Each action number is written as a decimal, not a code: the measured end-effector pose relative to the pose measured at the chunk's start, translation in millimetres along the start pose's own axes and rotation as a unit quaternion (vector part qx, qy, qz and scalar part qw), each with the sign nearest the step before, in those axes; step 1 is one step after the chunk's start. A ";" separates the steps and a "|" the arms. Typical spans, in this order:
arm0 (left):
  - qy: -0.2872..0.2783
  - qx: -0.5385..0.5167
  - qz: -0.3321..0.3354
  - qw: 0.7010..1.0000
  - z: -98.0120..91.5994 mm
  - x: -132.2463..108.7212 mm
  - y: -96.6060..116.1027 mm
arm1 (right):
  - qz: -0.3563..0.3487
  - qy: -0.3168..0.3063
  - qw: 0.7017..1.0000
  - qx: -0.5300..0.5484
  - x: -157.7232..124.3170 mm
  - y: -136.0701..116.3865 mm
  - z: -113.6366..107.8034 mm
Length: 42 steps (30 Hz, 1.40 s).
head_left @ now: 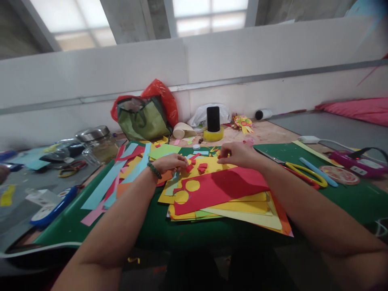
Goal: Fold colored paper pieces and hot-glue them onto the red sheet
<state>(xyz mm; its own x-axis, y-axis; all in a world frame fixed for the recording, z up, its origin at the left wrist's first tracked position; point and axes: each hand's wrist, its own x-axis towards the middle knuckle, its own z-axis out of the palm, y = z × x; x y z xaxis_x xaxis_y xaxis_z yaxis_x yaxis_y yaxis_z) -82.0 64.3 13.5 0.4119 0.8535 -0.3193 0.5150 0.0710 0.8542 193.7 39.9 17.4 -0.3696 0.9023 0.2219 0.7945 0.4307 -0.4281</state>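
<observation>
My left hand (171,163), with a dark green bead bracelet (154,171) on its wrist, is closed in a pinch at a small red paper piece (189,168). My right hand (238,154) hovers low over a yellow paper sheet (212,165); its fingers are pinched, and what they hold, if anything, is too small to make out. Between the hands lie several cut red paper bits (202,166). Nearer to me, a red paper sheet (224,189) rests on a stack of coloured sheets, with two yellow paper circles (192,185) at its left end.
Yellow-handled scissors (306,173) and a light blue stick (318,171) lie right on the green mat (354,202). Paper strips (106,186) spread left. Behind stand a phone (213,119) on a tape roll (213,134), a bag (142,117) and a glass jar (101,147). Another person's hand (3,173) shows far left.
</observation>
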 end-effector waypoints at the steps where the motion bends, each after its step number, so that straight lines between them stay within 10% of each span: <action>1: 0.002 0.016 -0.008 1.000 1.9 1.1 -0.6 | -0.011 0.023 1.000 0.011 2.0 -0.8 6.1; 8: 0.065 0.027 -0.007 0.997 -3.4 -1.4 1.2 | -0.029 0.028 0.998 0.051 12.7 -3.1 31.3; 20: 0.318 -0.015 0.170 0.933 -3.6 -3.2 8.7 | -0.063 0.265 0.947 0.173 6.8 -1.8 23.9; 32: -0.026 -0.108 0.319 0.941 68.1 -5.3 22.7 | -0.162 0.017 0.877 0.452 -1.0 -38.8 29.5; 42: 0.020 -0.312 0.232 0.921 37.0 -23.2 31.0 | 0.020 0.315 0.809 0.497 19.0 1.5 13.3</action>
<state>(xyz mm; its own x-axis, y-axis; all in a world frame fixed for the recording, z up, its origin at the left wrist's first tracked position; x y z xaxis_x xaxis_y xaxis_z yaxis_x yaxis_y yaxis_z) -47.7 27.6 32.2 0.4449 0.8839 0.1441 -0.2474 -0.0334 0.9683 181.4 57.9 9.3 0.2135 0.8630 0.4580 -0.0946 0.4848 -0.8695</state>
